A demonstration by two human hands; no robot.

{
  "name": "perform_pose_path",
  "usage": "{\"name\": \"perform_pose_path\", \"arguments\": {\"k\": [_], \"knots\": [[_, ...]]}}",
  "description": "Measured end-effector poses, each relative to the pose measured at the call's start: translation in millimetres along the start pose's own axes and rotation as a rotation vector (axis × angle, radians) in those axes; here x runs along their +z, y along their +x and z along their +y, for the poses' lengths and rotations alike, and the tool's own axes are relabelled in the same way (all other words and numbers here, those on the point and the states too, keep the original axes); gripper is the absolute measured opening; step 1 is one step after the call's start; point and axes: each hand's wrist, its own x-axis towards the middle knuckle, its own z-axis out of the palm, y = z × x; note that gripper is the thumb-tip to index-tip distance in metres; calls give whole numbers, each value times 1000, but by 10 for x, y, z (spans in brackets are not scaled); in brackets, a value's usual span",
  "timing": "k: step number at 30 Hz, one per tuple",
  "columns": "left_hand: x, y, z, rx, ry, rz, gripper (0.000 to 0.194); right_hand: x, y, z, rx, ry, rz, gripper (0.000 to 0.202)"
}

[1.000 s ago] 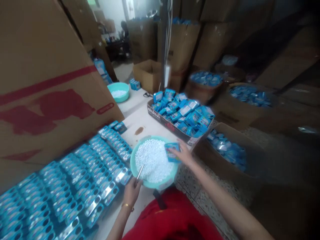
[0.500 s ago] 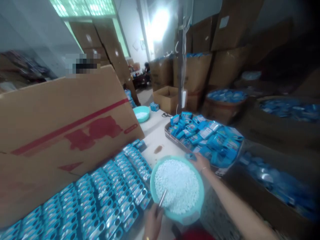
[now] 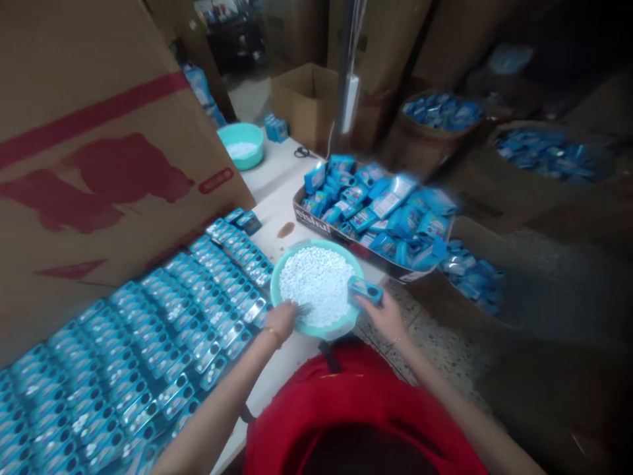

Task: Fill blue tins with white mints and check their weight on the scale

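A turquoise bowl [image 3: 277, 265] full of small white pellets [image 3: 316, 280] stands in front of me at the table's edge. My left hand [image 3: 281, 320] is closed at the bowl's lower left rim, around a slim metal spoon-like tool [image 3: 303, 309] whose tip is among the pellets. Over the right side of the bowl, my right hand [image 3: 387, 318] grips a small blue box [image 3: 364, 290] with a dark round opening. Rows of similar blue boxes [image 3: 148, 343] cover the table to the left, some with white pellets showing on them.
A shallow carton [image 3: 316, 224] heaped with blue packs sits behind the bowl to the right. A large cardboard box [image 3: 99, 59] walls off the left. Farther back are another turquoise bowl [image 3: 254, 158], scissors [image 3: 302, 152] and an open carton [image 3: 301, 109]. Filled containers stand at right.
My view has tipped downward. My right hand has brought the small blue box from beside the carton to over the bowl's right side. The left hand stays at the bowl with the metal tool.
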Motion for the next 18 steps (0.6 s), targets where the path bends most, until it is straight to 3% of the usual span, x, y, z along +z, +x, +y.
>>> {"name": "perform_pose_path", "arguments": {"k": [5,9,13,18], "knots": [[438,542,353,43,-25,-38,16,127,-268,104,198,93,77,45],[552,764,388,109,-86,-32,18,147,-280,106,208,108,-17,42],[305,752,230,216,-157,-34,21,194,-206,77,161,87,-79,40],[-334,568,72,332,-210,-10,24,344,10,144,34,-77,-99,37]]}}
